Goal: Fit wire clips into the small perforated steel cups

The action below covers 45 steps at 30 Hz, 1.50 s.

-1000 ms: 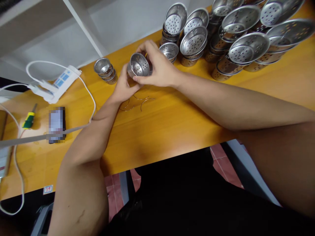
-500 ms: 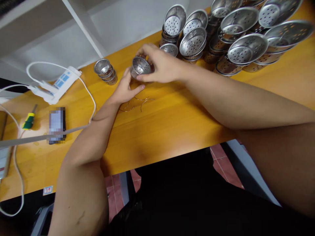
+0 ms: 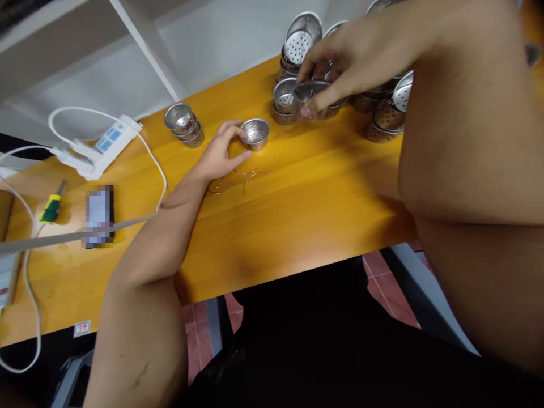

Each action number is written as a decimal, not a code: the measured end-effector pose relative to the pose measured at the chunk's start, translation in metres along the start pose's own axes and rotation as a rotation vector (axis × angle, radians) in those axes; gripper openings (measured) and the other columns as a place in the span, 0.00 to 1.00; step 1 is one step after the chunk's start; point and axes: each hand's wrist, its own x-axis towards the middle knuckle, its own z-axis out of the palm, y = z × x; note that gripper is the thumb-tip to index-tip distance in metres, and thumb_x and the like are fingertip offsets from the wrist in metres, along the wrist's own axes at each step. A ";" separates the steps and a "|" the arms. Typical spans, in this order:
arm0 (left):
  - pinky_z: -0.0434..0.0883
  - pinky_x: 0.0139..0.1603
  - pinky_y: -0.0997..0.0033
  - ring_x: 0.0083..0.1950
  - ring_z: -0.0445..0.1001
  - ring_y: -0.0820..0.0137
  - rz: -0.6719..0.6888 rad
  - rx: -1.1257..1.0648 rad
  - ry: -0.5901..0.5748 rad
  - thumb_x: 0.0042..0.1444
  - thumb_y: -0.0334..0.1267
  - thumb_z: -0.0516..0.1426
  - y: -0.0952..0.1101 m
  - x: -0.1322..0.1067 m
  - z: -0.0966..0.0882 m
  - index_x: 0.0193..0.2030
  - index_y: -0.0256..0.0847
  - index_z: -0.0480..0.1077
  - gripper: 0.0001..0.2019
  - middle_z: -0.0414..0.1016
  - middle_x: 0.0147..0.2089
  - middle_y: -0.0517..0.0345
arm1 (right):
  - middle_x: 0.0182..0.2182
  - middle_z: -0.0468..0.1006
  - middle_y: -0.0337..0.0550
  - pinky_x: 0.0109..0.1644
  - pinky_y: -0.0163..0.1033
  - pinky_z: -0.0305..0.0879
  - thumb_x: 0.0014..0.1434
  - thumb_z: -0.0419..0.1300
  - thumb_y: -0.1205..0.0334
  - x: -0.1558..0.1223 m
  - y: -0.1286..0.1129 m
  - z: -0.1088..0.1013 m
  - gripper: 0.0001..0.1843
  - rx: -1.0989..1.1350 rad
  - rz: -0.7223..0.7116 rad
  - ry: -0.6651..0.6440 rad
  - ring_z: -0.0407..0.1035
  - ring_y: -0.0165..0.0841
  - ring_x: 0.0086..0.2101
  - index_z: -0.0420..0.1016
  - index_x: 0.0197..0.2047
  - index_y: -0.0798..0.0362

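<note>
Right hand [image 3: 342,62]: thumb and fingers pinch a round, motion-blurred metal cup [image 3: 309,93]. Left hand [image 3: 221,152]: thumb and forefinger apart, fingertips at the rim of a perforated, shiny bowl-shaped cup [image 3: 255,134] to its right. Thin, curved wires [image 3: 245,181] lie nearer the body, on smooth wood-grain tabletop [image 3: 297,198].

Glossy yellow-brown wood tabletop [image 3: 289,226] shows soft light glare near its front edge. White shelving [image 3: 25,25] stands behind, vertical divider [image 3: 143,51] slanting in view, pale grey back panel [image 3: 233,39]. Floor below is reddish tile [image 3: 385,289], grey frame members [image 3: 215,323] alongside.
</note>
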 end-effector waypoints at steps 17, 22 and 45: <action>0.79 0.92 0.30 0.79 0.87 0.42 0.006 -0.076 0.087 0.66 0.83 0.76 -0.024 0.002 0.014 0.83 0.50 0.66 0.55 0.84 0.76 0.40 | 0.82 0.77 0.81 0.83 0.64 0.75 0.78 0.88 0.64 0.013 -0.012 0.044 0.46 0.041 -0.034 0.313 0.80 0.75 0.77 0.80 0.90 0.67; 0.75 0.95 0.28 0.84 0.84 0.39 0.022 -0.067 0.064 0.67 0.85 0.74 -0.036 0.002 0.017 0.91 0.49 0.56 0.62 0.81 0.80 0.35 | 0.76 0.83 0.83 0.80 0.66 0.78 0.78 0.88 0.63 0.016 -0.012 0.048 0.43 0.038 -0.074 0.301 0.82 0.77 0.75 0.83 0.87 0.71; 0.75 0.96 0.28 0.88 0.81 0.37 -0.035 -0.017 0.082 0.63 0.92 0.71 -0.053 0.003 0.010 0.90 0.48 0.60 0.65 0.75 0.88 0.29 | 0.50 0.93 0.43 0.48 0.43 0.74 0.77 0.84 0.66 0.012 -0.065 0.063 0.18 0.103 -0.460 -0.321 0.85 0.42 0.43 0.91 0.66 0.53</action>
